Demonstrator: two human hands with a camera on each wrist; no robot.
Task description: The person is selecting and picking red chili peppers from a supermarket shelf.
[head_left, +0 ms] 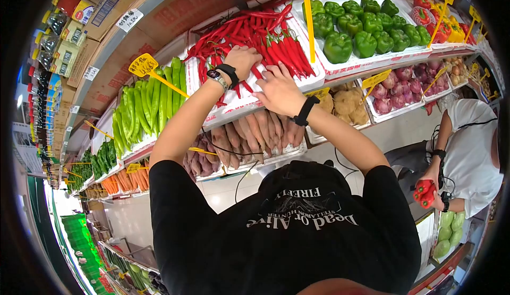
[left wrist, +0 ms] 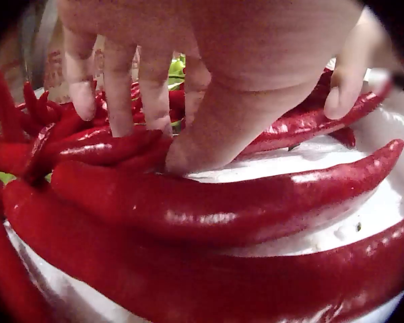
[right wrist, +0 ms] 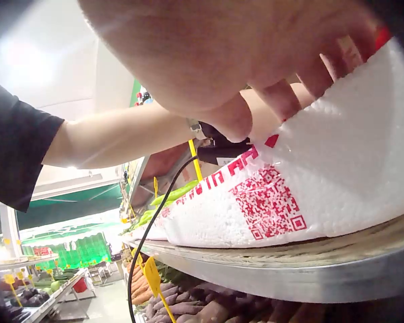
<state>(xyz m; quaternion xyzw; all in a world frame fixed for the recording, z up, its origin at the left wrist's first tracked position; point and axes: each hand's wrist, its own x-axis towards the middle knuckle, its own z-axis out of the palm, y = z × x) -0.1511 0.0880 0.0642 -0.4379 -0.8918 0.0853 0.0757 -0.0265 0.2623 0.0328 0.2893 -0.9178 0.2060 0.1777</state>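
Long red chilies are heaped in a white foam box, their stems and tips pointing various ways. My left hand reaches over the box's middle, its fingers pointing down among the chilies. In the left wrist view the thumb lies close over one chili, fingers apart. My right hand is at the box's front edge, fingers spread forward beside a chili tip. From the right wrist view, its fingers extend over the foam rim, and what lies beneath them is hidden.
Green chilies lie left of the box, green bell peppers to its right. A yellow price sign stands between. Sweet potatoes and onions fill the lower shelf. Another person at right holds red bell peppers.
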